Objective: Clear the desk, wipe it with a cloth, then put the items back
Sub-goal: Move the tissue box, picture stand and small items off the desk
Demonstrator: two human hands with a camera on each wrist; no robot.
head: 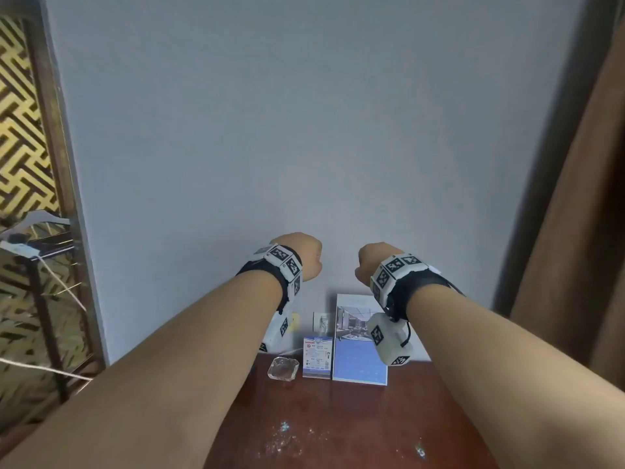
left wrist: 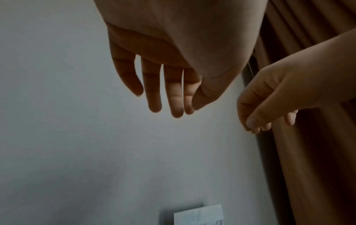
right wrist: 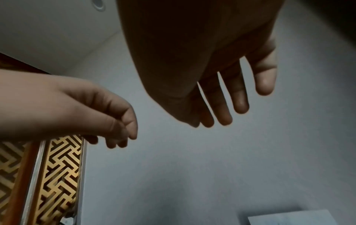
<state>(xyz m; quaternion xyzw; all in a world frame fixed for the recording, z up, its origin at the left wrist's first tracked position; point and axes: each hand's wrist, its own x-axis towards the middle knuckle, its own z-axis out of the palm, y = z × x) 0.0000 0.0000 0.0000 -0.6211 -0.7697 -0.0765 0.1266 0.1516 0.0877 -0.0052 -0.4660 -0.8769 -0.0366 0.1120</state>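
A dark red wooden desk (head: 355, 418) fills the bottom of the head view. At its back edge stand a clear glass ashtray (head: 283, 368), a small blue-and-white card stand (head: 317, 358) and a tall calendar with a blue lower half (head: 358, 346). White specks of dirt (head: 284, 441) lie on the near part of the desktop. Both arms are raised above the desk, in front of the wall. My left hand (head: 306, 255) (left wrist: 173, 99) hangs with relaxed fingers and holds nothing. My right hand (head: 370, 262) (right wrist: 221, 109) hangs the same way, also empty.
A grey wall (head: 304, 130) rises behind the desk, with a socket (head: 320, 321) low on it. A gold lattice screen (head: 20, 130) and a side stand with a power strip (head: 20, 248) are on the left. A brown curtain (head: 581, 231) hangs on the right.
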